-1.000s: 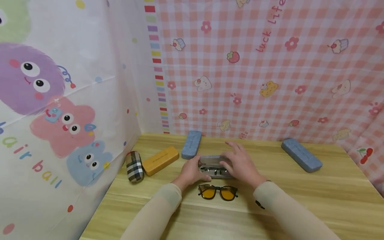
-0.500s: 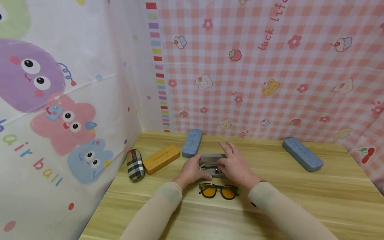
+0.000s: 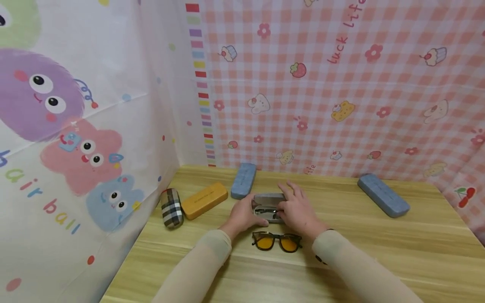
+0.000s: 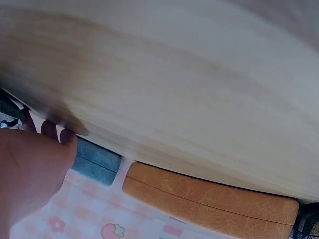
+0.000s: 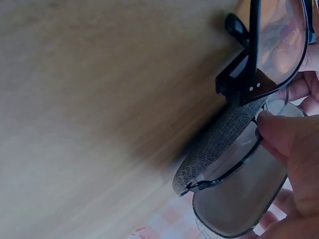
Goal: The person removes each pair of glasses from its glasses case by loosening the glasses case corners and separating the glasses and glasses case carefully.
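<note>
- Head view: the open grey case [image 3: 268,205] sits mid-table, right between the two hands. The left hand [image 3: 242,216] cups its left end, fingers curled round it. The right hand [image 3: 297,209] lies over the right end, fingertips down inside on the thin-framed glasses [image 3: 266,211] lying in the tray.
- Just in front of the case, towards the person, the amber-lensed sunglasses [image 3: 277,242] lie folded on the wooden table [image 3: 379,252], touching neither hand.
- Off to the left: a plaid case [image 3: 171,208], an orange case [image 3: 204,200] and a blue case [image 3: 243,180]. Another blue case [image 3: 383,195] lies well apart on the right, near the pink checked backdrop [image 3: 341,84].
- Left wrist view: mostly blurred tabletop. The left hand [image 4: 30,174] fills the lower left corner, and its grip cannot be made out here. The orange case [image 4: 209,199] and a blue case [image 4: 97,162] show beyond it, which confirms they lie close by.
- Right wrist view: this is the close look the head camera lacks. The right hand's [image 5: 294,169] thumb pinches the wire rim of the thin-framed glasses [image 5: 224,172], which rest inside the open grey case [image 5: 214,147]. The amber-lensed sunglasses [image 5: 259,55] lie right up against the case's outer wall.
</note>
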A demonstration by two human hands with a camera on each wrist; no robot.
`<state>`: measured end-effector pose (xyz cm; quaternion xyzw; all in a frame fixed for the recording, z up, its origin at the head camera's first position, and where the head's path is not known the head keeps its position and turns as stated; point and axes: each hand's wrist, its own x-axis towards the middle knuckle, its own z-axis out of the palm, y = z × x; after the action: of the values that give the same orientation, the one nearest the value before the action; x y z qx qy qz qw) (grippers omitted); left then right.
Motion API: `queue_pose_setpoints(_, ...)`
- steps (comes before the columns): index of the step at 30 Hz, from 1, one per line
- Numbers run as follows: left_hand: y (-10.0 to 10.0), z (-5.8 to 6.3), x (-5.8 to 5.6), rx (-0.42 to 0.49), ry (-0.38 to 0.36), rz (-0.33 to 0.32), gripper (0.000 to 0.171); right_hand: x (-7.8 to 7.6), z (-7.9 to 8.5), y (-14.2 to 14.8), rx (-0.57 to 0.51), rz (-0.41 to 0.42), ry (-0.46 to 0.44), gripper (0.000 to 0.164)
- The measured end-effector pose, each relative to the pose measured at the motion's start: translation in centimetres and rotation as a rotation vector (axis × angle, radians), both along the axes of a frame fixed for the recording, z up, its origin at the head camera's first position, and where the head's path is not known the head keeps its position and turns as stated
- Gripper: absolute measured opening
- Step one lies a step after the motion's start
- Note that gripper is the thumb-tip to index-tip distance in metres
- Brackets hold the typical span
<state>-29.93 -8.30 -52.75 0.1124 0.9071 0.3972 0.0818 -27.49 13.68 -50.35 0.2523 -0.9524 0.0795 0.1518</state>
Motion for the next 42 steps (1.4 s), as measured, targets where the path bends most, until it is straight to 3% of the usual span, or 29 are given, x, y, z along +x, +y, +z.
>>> queue_pose_setpoints(6, 0.1, 0.0, 0.0, -0.023, -0.002, 0.018, 0.103, 0.3, -0.3, 0.4, -0.015, 0.031, 0.053, 0.008)
queue_pose_setpoints(17, 0.2, 0.0, -0.1, -0.016, 0.007, 0.030, 0.094, 1.9, 0.9, 1.3, -0.063, 0.091, 0.185, 0.009)
queue_pose_setpoints(27, 0.7, -0.3, -0.3, -0.045, 0.027, 0.060, 0.092, 3.3, 1.3, 2.0, 0.012, 0.137, 0.166, 0.010)
queue_pose_setpoints(36, 0.5, -0.1, -0.2, -0.033, 0.019, 0.055, 0.096, 3.9, 1.9, 2.3, -0.055, 0.113, 0.144, 0.009)
queue_pose_setpoints(42, 0.6, -0.2, -0.2, -0.034, 0.027, 0.043, 0.081, 4.5, 2.6, 2.5, -0.156, 0.173, 0.149, 0.009)
